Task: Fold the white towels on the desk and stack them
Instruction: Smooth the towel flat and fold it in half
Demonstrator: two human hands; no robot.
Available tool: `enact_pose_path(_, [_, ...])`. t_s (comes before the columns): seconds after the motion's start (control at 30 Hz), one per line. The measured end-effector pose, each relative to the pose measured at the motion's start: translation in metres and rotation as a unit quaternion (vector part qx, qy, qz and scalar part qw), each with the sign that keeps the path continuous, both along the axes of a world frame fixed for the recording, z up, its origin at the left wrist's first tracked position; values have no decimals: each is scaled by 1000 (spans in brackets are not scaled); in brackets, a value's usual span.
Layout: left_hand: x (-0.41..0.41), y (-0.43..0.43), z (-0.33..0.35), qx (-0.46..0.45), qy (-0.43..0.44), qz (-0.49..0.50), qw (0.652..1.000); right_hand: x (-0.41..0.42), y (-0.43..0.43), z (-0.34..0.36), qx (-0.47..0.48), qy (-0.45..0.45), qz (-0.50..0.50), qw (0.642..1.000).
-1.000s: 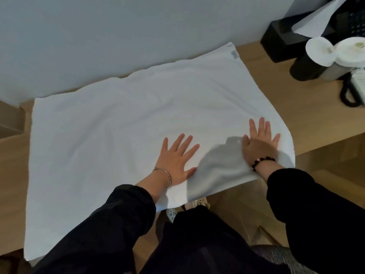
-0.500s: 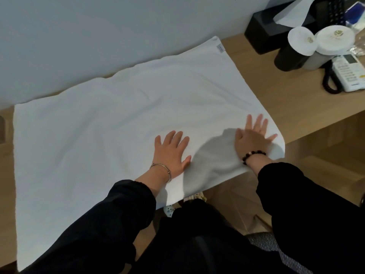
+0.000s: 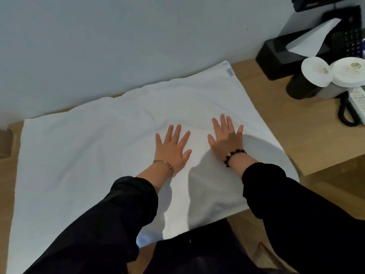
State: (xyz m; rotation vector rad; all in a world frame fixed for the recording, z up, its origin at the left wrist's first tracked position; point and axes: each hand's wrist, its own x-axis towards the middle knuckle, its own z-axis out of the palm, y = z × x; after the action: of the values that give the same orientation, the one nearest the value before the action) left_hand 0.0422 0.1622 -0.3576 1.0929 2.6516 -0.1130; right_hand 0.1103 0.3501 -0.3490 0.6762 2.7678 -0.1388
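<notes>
A large white towel lies spread flat across the wooden desk, its far edge against the wall and a small label at its far right corner. My left hand presses flat on the towel near its middle, fingers straight and spread. My right hand lies flat on the towel just to the right, fingers straight. Both sleeves cover part of the towel's near edge, which hangs slightly over the desk front.
At the desk's right end stand a black tissue box with a white tissue sticking up, two dark cups with white paper lids, and a corded phone. A grey wall rises right behind the desk.
Both hands have slid farther onto the towel, away from its near edge, and the right hand has moved left, closer to the left hand.
</notes>
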Motion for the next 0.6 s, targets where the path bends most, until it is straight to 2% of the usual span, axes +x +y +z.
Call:
enact_pose_path(0.03, [-5,7,3,-8,-2,7,1000,-8,5,6,4,18,10,1000])
enact_pose_path(0.07, [-9,13,7,-6,4,8,1000,-16,9,11,8,81,29,996])
enact_pose_path(0.17, [-19,33,21,88,68,1,994,-37,24,24,45,273,65,959])
enact_pose_path(0.27, [-47,58,28,162,97,12,982,-68,43,33,36,319,82,943])
enact_pose_path(0.33, [-67,75,27,159,70,60,983,-92,57,25,29,287,98,953])
enact_pose_path(0.4, [-78,88,17,88,25,88,992,-114,69,18,7,138,109,984])
enact_pose_path(0.47, [-79,97,2,30,-5,86,996,-126,84,7,-22,30,103,994])
enact_pose_path(0.53, [-74,102,-8,10,-3,85,996,-124,100,-6,-21,-2,79,997])
enact_pose_path(0.6, [-69,106,-13,11,8,92,996,-117,114,-14,2,4,26,1000])
